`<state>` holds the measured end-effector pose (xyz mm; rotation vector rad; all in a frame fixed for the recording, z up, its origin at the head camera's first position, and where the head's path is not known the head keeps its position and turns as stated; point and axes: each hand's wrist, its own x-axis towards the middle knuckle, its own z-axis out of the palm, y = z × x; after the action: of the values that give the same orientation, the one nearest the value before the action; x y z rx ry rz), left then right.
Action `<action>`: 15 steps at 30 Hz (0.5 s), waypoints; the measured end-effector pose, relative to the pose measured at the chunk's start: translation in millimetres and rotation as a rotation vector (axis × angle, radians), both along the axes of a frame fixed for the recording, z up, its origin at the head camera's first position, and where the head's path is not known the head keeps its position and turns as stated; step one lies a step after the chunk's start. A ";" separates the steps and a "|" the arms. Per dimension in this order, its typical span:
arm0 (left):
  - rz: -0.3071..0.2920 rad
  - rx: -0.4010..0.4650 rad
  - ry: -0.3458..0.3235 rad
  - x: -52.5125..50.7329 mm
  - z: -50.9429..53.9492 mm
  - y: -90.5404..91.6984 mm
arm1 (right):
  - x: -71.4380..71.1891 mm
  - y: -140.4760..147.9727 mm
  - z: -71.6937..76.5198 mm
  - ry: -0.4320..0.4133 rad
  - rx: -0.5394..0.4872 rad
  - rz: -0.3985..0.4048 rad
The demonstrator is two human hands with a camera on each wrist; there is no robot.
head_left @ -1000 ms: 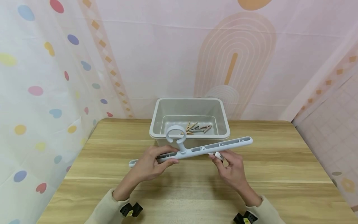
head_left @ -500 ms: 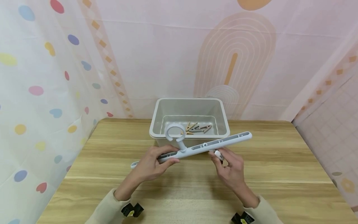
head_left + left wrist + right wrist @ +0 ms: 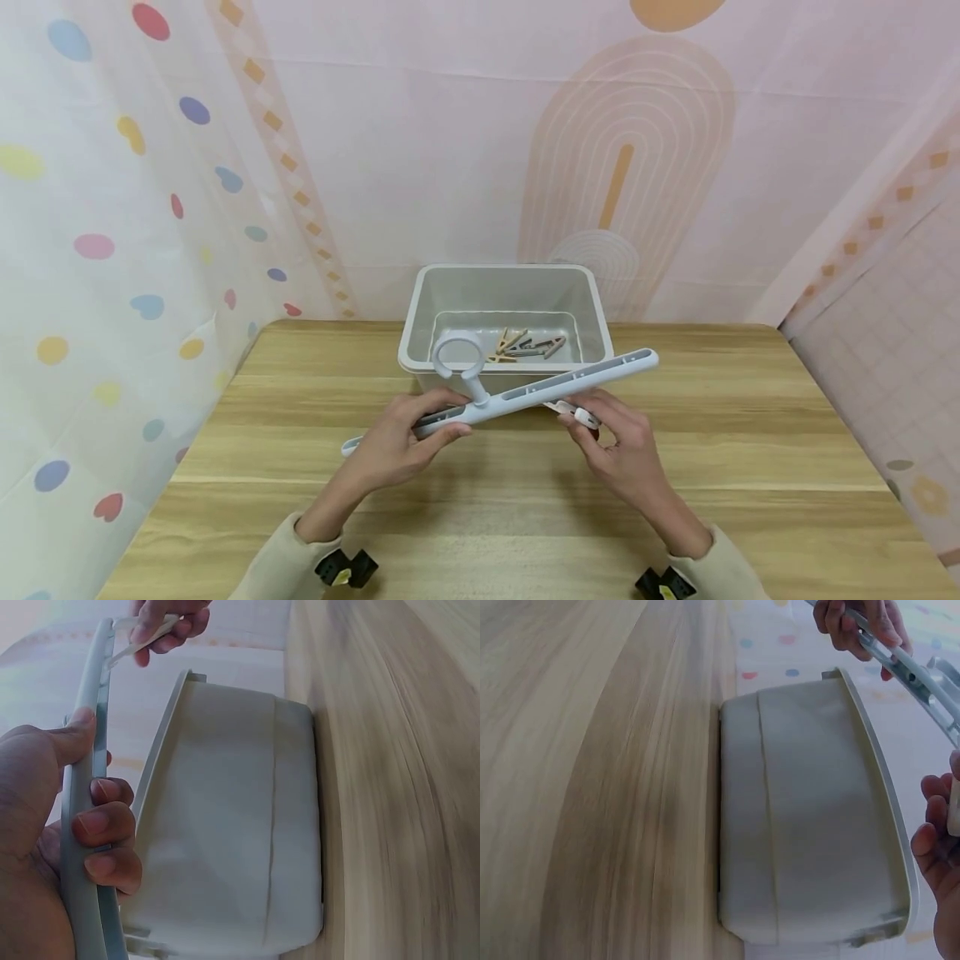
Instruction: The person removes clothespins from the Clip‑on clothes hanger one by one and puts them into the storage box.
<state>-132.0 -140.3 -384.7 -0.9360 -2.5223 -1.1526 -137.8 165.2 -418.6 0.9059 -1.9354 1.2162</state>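
A pale blue-grey plastic hanger with a round hook slants above the table, its right end higher. My left hand grips its bar left of the hook, thumb in front; in the left wrist view the fingers curl round it. My right hand pinches a white clothespin just below the bar's right half. The left wrist view has the clothespin's tips at the bar; whether they clasp it I cannot tell. In the right wrist view, the right hand is partly cut off.
Behind the hands a light grey plastic bin stands on the wooden table. Several clothespins in orange, grey and brown lie on its floor. A patterned curtain hangs behind the table's far edge.
The hanger has shifted slightly left, and its right end has tipped up. More of the white clothespin now shows below the bar. Both hands keep their hold.
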 end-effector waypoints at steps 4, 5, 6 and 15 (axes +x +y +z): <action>0.006 -0.006 0.009 -0.3 -2.5 -2.9 | 3.8 6.5 1.0 -0.039 0.040 0.003; 0.006 -0.006 0.010 -0.5 -3.0 -3.5 | 5.0 8.1 1.7 -0.050 0.049 0.004; 0.007 -0.007 0.013 -0.8 -3.6 -4.3 | 6.2 9.8 2.6 -0.059 0.057 0.006; 0.021 -0.016 0.028 -1.7 -8.3 -12.8 | 11.3 27.4 11.1 -0.105 0.108 -0.010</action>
<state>-133.7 -153.2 -393.1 -0.9203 -2.5163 -1.1072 -126.5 192.5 -407.5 0.9011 -2.1039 1.1846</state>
